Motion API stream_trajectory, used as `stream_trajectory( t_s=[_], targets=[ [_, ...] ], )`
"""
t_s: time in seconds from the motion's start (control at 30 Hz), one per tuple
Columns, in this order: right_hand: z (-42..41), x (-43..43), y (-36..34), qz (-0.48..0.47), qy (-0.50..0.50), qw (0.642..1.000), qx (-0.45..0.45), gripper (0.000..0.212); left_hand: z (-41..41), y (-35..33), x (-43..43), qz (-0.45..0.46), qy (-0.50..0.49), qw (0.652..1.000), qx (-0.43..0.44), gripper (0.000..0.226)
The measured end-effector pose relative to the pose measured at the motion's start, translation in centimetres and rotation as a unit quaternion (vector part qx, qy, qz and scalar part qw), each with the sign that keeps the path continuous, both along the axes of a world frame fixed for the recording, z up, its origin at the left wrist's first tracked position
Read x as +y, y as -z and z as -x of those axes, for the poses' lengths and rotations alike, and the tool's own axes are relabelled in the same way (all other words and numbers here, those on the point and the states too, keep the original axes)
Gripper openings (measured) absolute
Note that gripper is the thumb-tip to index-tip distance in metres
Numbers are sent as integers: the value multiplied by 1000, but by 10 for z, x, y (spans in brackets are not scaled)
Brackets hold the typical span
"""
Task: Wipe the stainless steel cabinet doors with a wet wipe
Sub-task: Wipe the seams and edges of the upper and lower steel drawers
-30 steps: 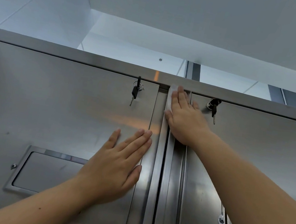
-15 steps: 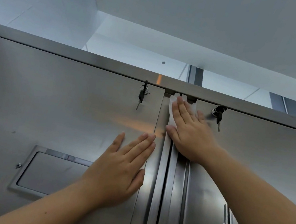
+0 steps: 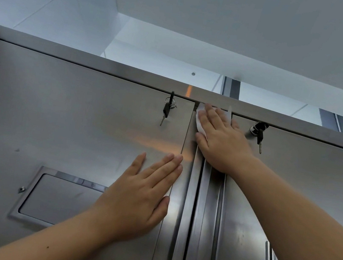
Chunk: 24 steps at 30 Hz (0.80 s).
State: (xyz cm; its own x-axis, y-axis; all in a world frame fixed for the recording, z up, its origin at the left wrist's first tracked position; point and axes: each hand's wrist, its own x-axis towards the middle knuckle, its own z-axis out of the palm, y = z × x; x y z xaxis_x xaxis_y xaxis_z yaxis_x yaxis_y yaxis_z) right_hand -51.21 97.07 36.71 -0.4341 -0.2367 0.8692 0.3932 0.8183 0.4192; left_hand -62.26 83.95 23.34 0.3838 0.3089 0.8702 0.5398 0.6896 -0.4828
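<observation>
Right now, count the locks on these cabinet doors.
2. One lock sits near the top right corner of the left door, keys dangling; the other lock near the top left corner of the right door, beside the right hand. Others may lie out of frame.

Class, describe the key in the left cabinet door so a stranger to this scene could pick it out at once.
Start at the stainless steel cabinet and take its left door. Near that door's top right corner, a black-headed key hangs from the lock. Unlike the other key on the right door, it lies left of the right hand pressing the wet wipe.
</observation>
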Motion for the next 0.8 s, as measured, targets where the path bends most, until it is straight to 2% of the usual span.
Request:
stream_trajectory(
  t_s=[0.27, 0.3, 0.4, 0.43, 0.47, 0.57, 0.6, 0.7, 0.8],
  targets=[
    [2, 4, 7, -39, -15, 999, 4, 53, 0, 0, -2, 4, -5, 1000, -6, 53],
    [1, 6, 10, -47, -15, 999, -2, 56, 0, 0, -2, 5, -3, 1000, -5, 53],
    [-2, 12, 23, -67, -43, 997, -17, 88, 0, -1, -1, 6, -1, 1000, -1, 54],
    [-3, 13, 24, -60, -53, 996, -25, 92, 0, -1, -2, 5, -1, 1000, 0, 54],
    [-2, 13, 21, -46, -62, 997, -32, 88, 0, 0, -2, 3, -2, 1000, 0, 54],
    [-1, 8, 3, 2, -73, 996, -46, 53, 0, 0, -1, 4, 1, 1000, -1, 54],
    [0, 5, -2, 4, -74, 996, -42, 49, 0, 0, -1, 3, 1, 1000, -1, 54],
    [7, 7, -3, -26, -37, 999, -11, 49, 1, 0, -1, -2, 0, 1000, 2, 55],
    [9, 15, 12, -56, -44, 997, 2, 74, 0, 0, -2, -5, -1, 1000, 7, 54]
  ],
)
